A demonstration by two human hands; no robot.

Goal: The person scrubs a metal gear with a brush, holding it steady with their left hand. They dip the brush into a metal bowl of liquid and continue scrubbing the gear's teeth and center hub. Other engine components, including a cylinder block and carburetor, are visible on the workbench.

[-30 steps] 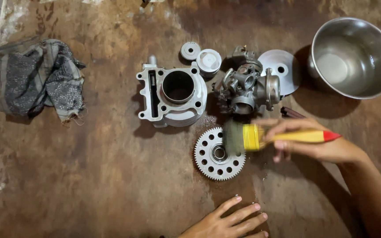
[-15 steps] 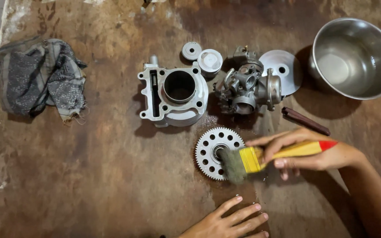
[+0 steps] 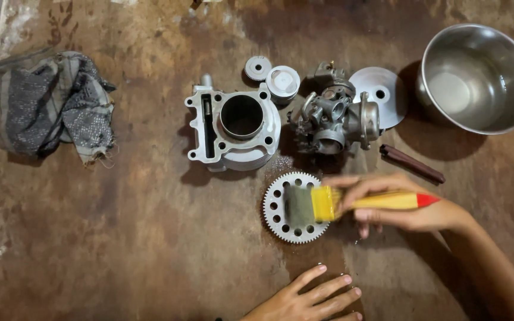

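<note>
Right hand grips a yellow paintbrush, bristles on the toothed gear; left hand lies flat, fingers spread.

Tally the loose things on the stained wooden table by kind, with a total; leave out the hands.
Metal engine parts: 6 – cylinder block, carburettor, toothed gear, round plate, piston, small cog
Brushes: 1 – yellow brush
Bowls: 1 – steel bowl
Cloths: 1 – grey rag
Brown sticks: 1
Total: 10
</note>
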